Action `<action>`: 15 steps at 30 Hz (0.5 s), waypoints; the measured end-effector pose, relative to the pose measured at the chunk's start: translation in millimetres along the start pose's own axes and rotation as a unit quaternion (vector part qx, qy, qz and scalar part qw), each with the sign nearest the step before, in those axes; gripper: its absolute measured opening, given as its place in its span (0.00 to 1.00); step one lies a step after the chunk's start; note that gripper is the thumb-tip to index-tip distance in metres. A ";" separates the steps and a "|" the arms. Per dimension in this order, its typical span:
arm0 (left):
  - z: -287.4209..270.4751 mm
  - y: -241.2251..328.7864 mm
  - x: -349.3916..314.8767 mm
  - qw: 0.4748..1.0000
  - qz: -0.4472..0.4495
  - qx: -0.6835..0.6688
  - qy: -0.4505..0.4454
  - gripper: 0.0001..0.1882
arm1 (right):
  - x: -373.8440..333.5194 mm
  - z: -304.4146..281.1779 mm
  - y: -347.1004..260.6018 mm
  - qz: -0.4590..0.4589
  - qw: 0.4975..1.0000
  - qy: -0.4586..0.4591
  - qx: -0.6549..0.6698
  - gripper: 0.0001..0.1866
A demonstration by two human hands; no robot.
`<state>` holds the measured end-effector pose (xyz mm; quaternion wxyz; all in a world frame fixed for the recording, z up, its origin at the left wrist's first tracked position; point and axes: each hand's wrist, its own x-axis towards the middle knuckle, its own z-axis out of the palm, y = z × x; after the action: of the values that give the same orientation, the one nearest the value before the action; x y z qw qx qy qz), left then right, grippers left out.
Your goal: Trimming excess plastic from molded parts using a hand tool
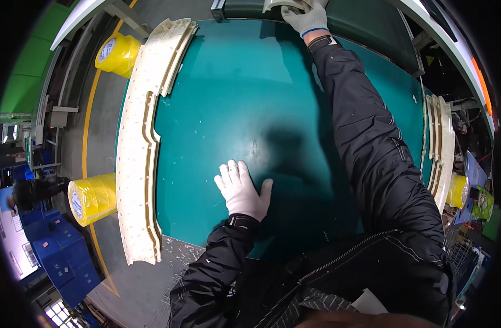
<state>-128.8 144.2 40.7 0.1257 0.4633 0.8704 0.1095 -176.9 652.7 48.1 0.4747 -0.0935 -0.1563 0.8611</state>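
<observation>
My left hand (pixel 243 194), in a white glove, rests with fingers spread on the green tabletop (pixel 223 98); nothing is in it. At the far edge of the table my right hand (pixel 306 19), in a white glove with a blue cuff edge, reaches over the dark green surface beyond. Its fingers close on the edge of a cream-coloured plastic part (pixel 277 4), most of which lies outside the picture. Along the table's left side lies a long cream moulded panel (pixel 138 131) with small marks over it and a stepped inner edge.
Yellow-wrapped rolls (pixel 93 198) stick out past the left panel. More cream curved panels (pixel 440 147) stand along the right edge, beside another yellow roll (pixel 457 191). White frame posts (pixel 463 60) rise at the far right. Blue boxes (pixel 64 257) are on the floor at left.
</observation>
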 end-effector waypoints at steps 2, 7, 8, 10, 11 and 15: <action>1.7 -1.6 -1.8 1.000 0.005 -0.001 0.011 0.45 | -9.5 -3.1 -6.7 -0.041 0.999 -0.004 -0.020 0.31; 4.1 3.6 -4.7 1.000 0.004 -0.001 0.023 0.45 | -83.5 -23.2 -38.3 -0.067 0.985 0.156 -0.020 0.17; -1.7 2.8 -5.5 1.000 0.000 0.003 0.013 0.44 | -111.5 -20.0 -29.2 -0.084 0.977 0.197 0.001 0.17; 5.8 0.1 -7.9 0.999 0.012 0.006 0.031 0.44 | -187.2 -36.6 -32.8 -0.051 0.981 0.184 -0.038 0.19; 7.9 -1.0 -10.5 0.999 0.017 0.013 0.049 0.44 | -230.2 -37.9 -30.3 -0.042 0.984 0.174 -0.005 0.19; 6.7 -3.7 -21.3 0.996 -0.004 0.038 0.076 0.44 | -405.6 2.6 -22.7 0.011 0.975 0.220 0.018 0.14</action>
<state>-118.0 124.9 35.7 0.0421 0.4543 0.8829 0.1111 56.0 320.1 63.8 0.4898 -0.2737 -0.0321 0.8271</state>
